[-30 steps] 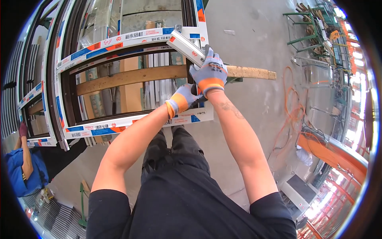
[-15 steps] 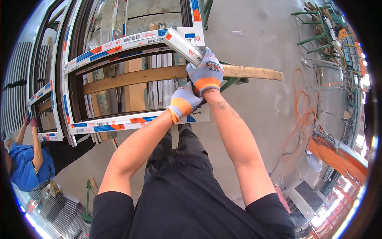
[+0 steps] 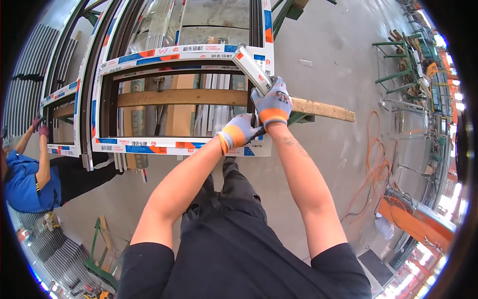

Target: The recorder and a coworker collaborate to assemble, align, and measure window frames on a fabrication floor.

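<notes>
My right hand, in a grey and orange glove, is closed around the lower end of a short white length of profile. That piece tilts up and to the left across the right end of a film-covered window frame. My left hand, gloved alike, is curled just left of and below the right one, over the frame's near right corner. Something dark shows between the two hands, but its kind is hidden by the fingers.
A wooden beam runs under the frame and juts out to the right on a green stand. At the left a person in blue handles another frame. An orange hose lies on the floor at right.
The view has shifted, so frame and hands appear farther right. My hands stay at the frame's right end, the right one still gripping the white profile. The co-worker's hands remain on the other frame.
</notes>
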A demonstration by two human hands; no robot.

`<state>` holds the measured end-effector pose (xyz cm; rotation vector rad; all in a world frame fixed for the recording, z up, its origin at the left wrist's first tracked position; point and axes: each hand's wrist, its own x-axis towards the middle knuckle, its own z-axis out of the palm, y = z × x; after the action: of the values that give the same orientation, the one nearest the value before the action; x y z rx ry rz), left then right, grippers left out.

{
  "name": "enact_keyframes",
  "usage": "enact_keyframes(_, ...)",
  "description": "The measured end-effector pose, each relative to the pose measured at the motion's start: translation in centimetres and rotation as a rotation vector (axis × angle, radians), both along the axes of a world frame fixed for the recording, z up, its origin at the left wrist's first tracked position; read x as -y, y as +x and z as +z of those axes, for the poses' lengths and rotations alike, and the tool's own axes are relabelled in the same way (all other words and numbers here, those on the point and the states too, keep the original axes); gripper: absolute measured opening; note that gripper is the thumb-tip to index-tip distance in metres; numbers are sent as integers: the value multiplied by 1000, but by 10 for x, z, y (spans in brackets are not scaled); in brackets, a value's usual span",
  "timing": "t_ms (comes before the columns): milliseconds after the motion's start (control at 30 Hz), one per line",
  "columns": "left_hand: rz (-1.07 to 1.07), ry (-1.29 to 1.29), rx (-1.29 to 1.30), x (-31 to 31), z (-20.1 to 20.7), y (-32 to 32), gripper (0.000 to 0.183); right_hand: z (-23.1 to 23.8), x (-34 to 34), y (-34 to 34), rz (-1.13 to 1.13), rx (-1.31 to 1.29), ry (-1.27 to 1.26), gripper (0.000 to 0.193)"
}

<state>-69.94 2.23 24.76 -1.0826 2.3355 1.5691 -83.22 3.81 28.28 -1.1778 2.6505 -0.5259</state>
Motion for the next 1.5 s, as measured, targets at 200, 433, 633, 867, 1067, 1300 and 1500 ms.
enact_keyframes(200,-29,520,-380,24,-31,5,46,11,17,19,49,-209,138,57)
enact_keyframes(433,54,161,-301,7,-48,2,59,1,5,3,-201,288,-179,72)
enact_keyframes(633,673,-252,-84,-15,0,-49,62,-67,5,-40,-205,901,-388,67)
enact_keyframes(867,465,-132,206,-4,2,-69,58,-63,27,-60,-209,792,-228,74)
enact_keyframes(1067,447,-211,55,-5,-30,-66,50,-17,34,-40,-223,258,-7,82)
enact_keyframes(1300,-235,-584,170,2,-27,-60,37,-67,17,-66,559,-358,90,69)
enact_keyframes(1500,286,-453,11,-21,10,-24,44,-63,22,-66,-85,308,-105,82)
